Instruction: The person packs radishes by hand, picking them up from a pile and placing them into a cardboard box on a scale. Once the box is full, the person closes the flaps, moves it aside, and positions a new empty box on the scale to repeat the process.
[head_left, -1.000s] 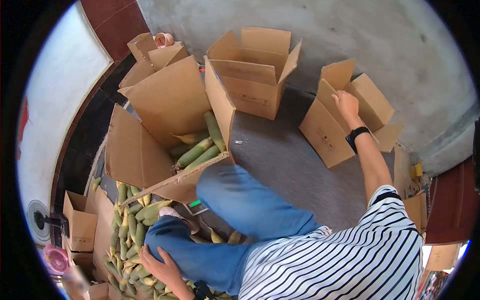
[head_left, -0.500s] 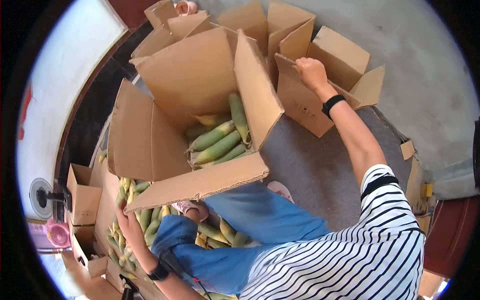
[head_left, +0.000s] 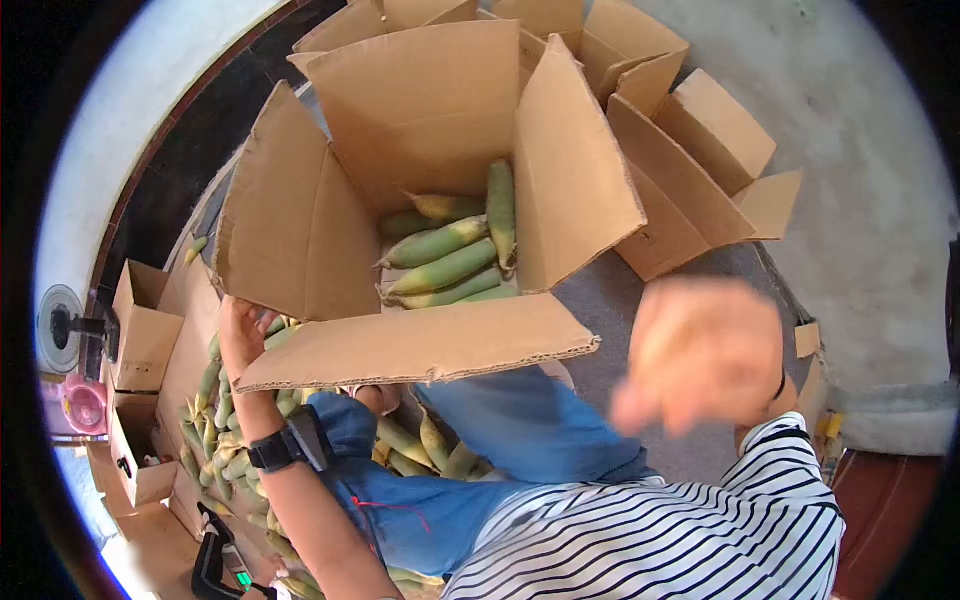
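Observation:
A large open cardboard box (head_left: 425,105) stands before me with its flaps spread. Inside lie several ears of corn in green husks (head_left: 447,268), one of them leaning against the right wall. At the box's near left corner, my left hand (head_left: 243,332) grips the cardboard edge with curled fingers, partly hidden by the front flap (head_left: 430,348). My right hand (head_left: 705,350) is in the air to the right of that flap, smeared by motion; its fingers cannot be made out. It appears apart from the box.
More husked corn (head_left: 215,430) lies heaped on the floor at left and around my legs. A second open box (head_left: 680,185) stands to the right, with other boxes (head_left: 400,12) behind. A fan (head_left: 62,325) and small boxes (head_left: 145,330) are at far left.
My right hand has let go of the second box's flap and come down toward me. My left hand has moved up from the front flap's corner to the box's left corner.

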